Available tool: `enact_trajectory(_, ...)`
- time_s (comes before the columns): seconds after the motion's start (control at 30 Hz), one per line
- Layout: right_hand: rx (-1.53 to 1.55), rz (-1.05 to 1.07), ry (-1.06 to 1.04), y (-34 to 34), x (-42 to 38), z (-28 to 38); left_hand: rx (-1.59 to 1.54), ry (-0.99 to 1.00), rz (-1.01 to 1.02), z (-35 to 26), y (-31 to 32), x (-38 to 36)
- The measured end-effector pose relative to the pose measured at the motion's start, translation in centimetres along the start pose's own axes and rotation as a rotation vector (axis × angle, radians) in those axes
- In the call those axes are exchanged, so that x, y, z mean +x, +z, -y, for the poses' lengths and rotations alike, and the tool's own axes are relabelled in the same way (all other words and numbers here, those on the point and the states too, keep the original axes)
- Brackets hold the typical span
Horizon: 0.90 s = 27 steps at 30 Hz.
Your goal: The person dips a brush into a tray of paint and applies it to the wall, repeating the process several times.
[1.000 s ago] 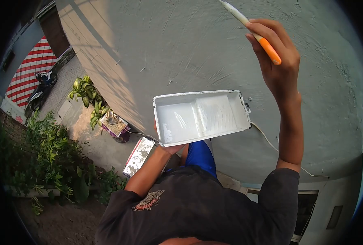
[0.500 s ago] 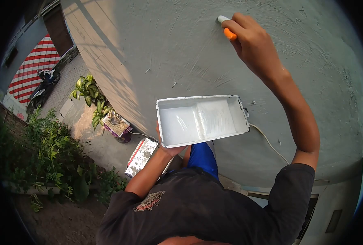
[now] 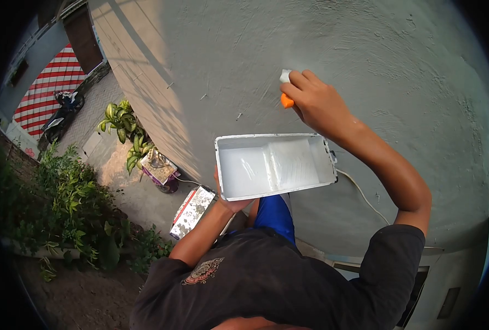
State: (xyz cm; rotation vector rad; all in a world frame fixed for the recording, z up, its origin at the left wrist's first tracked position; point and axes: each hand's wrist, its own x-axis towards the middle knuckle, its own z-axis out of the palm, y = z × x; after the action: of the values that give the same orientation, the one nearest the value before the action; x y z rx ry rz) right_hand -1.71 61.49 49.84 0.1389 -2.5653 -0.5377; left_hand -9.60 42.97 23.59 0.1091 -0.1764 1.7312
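The brush [image 3: 285, 91], its orange handle wrapped in the right hand's [image 3: 317, 103] closed fingers, meets the wall [image 3: 365, 49] just above the tray's [image 3: 275, 164] far rim, with bare grey plaster open all around. The wall is rough and trowel-marked, a cable [image 3: 360, 192] trailing below the tray. The left hand [image 3: 230, 202] grips the tray from beneath, just below the brush.

A dark grey short-sleeved T-shirt [image 3: 266, 275] with a round printed emblem [image 3: 201, 271] on the chest; bright blue trousers [image 3: 274, 217]; bare forearms.
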Motion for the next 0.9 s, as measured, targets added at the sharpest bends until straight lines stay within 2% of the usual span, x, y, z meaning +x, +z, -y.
enact_trajectory(0.07, 0.048, -0.079, 0.017, -1.3, 1.4, -2.3, 0.028, 0.009, -0.057, 0.0, -0.1, -0.2)
enact_trajectory(0.13, -0.047, -0.166, 0.081, -3.9, 2.9, -5.2, 0.042, -0.009, -0.037, 0.0, -0.7, -0.2)
enact_trajectory(0.2, -0.125, -0.386, -0.03, -5.8, 3.6, -6.7, 0.015, -0.007, -0.054, 0.2, 0.5, -0.2)
enact_trajectory(0.23, -0.154, -0.463, -0.022, -6.9, 3.7, -6.4, -0.015, -0.002, -0.069, 0.3, 0.9, -0.1)
enact_trajectory(0.27, -0.152, -0.462, -0.027, -6.8, 3.6, -6.5, -0.018, 0.002, -0.068, 0.3, 0.4, 0.0)
enact_trajectory(0.33, -0.342, -0.492, -0.174, -5.6, 2.7, -6.8, -0.022, -0.033, 0.061, 0.1, -0.9, 0.0)
enact_trajectory(0.43, -0.367, -0.202, -0.14, -0.5, -0.4, -3.9, -0.073, -0.035, 0.019, 0.1, -1.0, 0.0)
enact_trajectory(0.53, -0.058, -0.046, -0.081, 2.2, -2.3, -1.1, 0.001, -0.033, -0.046, -0.1, -1.2, 0.0)
enact_trajectory(0.67, 0.128, -0.101, 0.022, -0.5, 0.0, -1.5, 0.002, -0.005, -0.15, 0.4, 1.1, 0.2)
enact_trajectory(0.73, -0.011, -0.255, 0.065, -3.1, 2.0, -4.3, 0.038, 0.018, -0.174, 0.6, 1.2, 0.2)
enact_trajectory(0.8, -0.163, -0.452, -0.071, -6.0, 3.5, -6.6, 0.071, 0.017, -0.154, 0.7, 1.3, 0.3)
enact_trajectory(0.83, -0.164, -0.454, -0.073, -7.2, 4.4, -6.6, 0.102, 0.018, -0.136, 0.8, 1.4, 0.2)
enact_trajectory(0.9, -0.398, -0.792, -0.202, -8.9, 5.9, -5.6, 0.079, 0.008, -0.08, 0.7, 0.4, 0.1)
